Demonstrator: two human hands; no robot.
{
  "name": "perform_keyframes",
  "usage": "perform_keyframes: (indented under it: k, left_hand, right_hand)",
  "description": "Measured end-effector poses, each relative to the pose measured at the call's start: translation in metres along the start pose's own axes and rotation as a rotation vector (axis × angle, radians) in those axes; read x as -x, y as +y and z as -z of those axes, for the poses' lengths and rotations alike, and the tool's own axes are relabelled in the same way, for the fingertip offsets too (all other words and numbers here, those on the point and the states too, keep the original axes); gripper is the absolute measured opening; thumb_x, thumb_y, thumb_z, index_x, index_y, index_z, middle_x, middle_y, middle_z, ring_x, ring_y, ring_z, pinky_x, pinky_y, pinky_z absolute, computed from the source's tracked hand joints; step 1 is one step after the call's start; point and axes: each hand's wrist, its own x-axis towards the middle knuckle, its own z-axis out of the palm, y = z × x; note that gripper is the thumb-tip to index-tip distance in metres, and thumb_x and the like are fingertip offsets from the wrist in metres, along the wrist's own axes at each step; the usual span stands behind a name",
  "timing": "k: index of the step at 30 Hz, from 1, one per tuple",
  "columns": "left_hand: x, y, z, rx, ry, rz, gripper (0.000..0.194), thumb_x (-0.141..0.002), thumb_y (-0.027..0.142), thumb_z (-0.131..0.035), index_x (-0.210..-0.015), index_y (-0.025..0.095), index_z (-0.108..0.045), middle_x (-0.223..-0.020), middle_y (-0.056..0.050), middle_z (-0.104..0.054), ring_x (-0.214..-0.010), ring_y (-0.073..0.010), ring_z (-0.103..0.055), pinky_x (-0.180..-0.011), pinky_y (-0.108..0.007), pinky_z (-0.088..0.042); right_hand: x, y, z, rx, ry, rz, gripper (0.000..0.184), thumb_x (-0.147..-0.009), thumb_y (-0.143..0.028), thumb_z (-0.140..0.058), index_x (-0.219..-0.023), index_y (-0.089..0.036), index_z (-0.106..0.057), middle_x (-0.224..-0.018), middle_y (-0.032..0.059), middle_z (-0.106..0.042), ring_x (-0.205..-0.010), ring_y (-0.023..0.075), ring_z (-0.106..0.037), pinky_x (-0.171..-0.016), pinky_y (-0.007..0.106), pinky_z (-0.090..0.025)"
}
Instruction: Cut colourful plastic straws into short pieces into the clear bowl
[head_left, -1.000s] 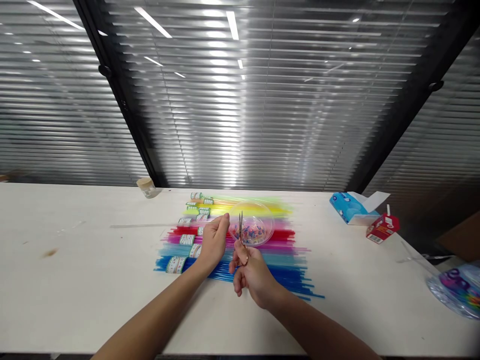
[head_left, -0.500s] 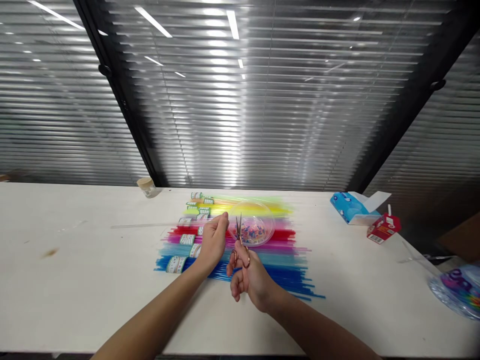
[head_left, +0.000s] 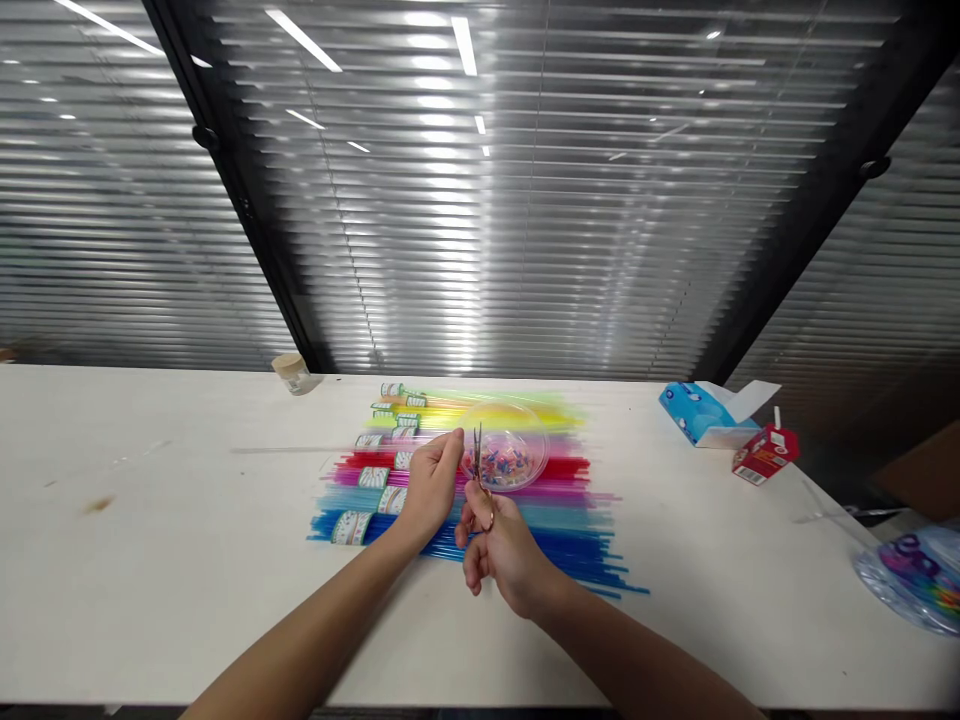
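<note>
My left hand (head_left: 430,482) is closed in a pinch on a thin clear straw (head_left: 300,450) that runs off to the left just above the table. My right hand (head_left: 501,545) grips small gold-handled scissors (head_left: 478,458), blades pointing up, right beside the left fingertips. Just behind the blades stands a clear plastic bowl (head_left: 526,437) holding several small coloured cut pieces. Both hands hover over rows of bundled coloured straws (head_left: 570,545), blue nearest me, then red, yellow and green further back.
The white table (head_left: 150,560) also carries a small jar (head_left: 291,372) at the back left, a blue tissue box (head_left: 705,412) and a red drink carton (head_left: 763,454) at the right, and a plastic bag (head_left: 911,578) at the far right edge. Blinds fill the background.
The scissor blades parted slightly half a second ago and are together again now. The clear straw has slid a little to the right through my left hand.
</note>
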Motion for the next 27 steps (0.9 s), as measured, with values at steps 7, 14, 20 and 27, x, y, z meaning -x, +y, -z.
perform_keyframes:
  k: [7,14,20,27]
  left_hand:
    - [0.0002,-0.0011,0.0003,-0.018,0.002,0.007,0.046,-0.09,0.053,-0.044,-0.059,0.021,-0.031,-0.058,0.004,-0.031,-0.057,-0.0118,-0.03,-0.056,-0.027,-0.027]
    - [0.0015,0.0003,0.0003,-0.018,-0.009,-0.008,0.047,-0.091,0.053,-0.042,-0.059,0.022,-0.028,-0.058,0.004,-0.029,-0.057,-0.0117,-0.027,-0.055,-0.027,-0.024]
    - [0.0012,-0.0022,0.0013,-0.033,-0.007,-0.006,0.046,-0.091,0.053,-0.042,-0.06,0.021,-0.027,-0.059,0.004,-0.028,-0.058,-0.0116,-0.027,-0.057,-0.027,-0.024]
    - [0.0003,-0.0055,0.0005,-0.034,-0.013,-0.009,0.047,-0.092,0.053,-0.042,-0.06,0.021,-0.029,-0.06,0.004,-0.03,-0.059,-0.0119,-0.029,-0.058,-0.028,-0.025]
  right_hand:
    - [-0.0029,0.0052,0.0004,0.008,0.004,0.057,0.063,-0.069,-0.08,-0.059,-0.07,-0.02,-0.042,-0.054,-0.0059,-0.054,-0.025,0.0057,-0.042,-0.027,0.02,-0.022]
    - [-0.0004,0.0008,-0.0018,-0.068,0.028,0.016,0.068,-0.061,-0.085,-0.061,-0.07,-0.02,-0.043,-0.055,-0.0073,-0.053,-0.027,0.007,-0.045,-0.028,0.02,-0.031]
    - [-0.0027,0.0049,-0.0017,-0.052,0.013,0.068,0.069,-0.058,-0.084,-0.064,-0.065,-0.02,-0.04,-0.05,-0.0081,-0.05,-0.024,0.005,-0.041,-0.026,0.018,-0.023]
    - [-0.0049,0.0093,0.0002,-0.003,0.037,0.098,0.068,-0.061,-0.083,-0.063,-0.06,-0.018,-0.043,-0.048,-0.0071,-0.049,-0.022,0.0027,-0.036,-0.025,0.018,-0.019]
